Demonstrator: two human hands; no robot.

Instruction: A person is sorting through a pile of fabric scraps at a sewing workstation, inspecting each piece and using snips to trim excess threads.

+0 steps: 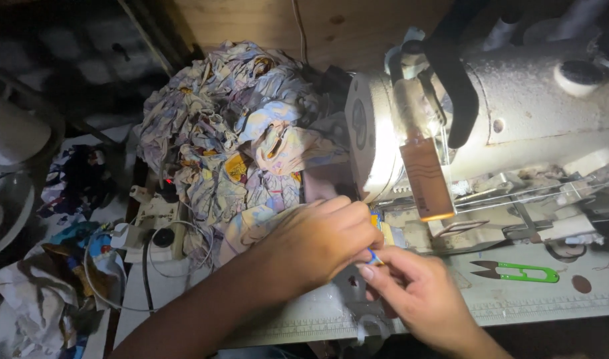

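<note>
Pinching a small blue and yellow fabric piece [375, 256], the right hand [417, 296] closes thumb and forefinger on its lower end, while the left hand [317, 239] curls over its upper end with fingers pressed together. The piece lies just in front of the sewing machine [517, 113] head, on the machine table [517, 299]; its long axis seems to run up-left to down-right, though most of it is hidden. A heap of printed cloth [231, 133] sits behind the left hand. Green thread snips [517, 271] lie to the right, blades pointing left
</note>
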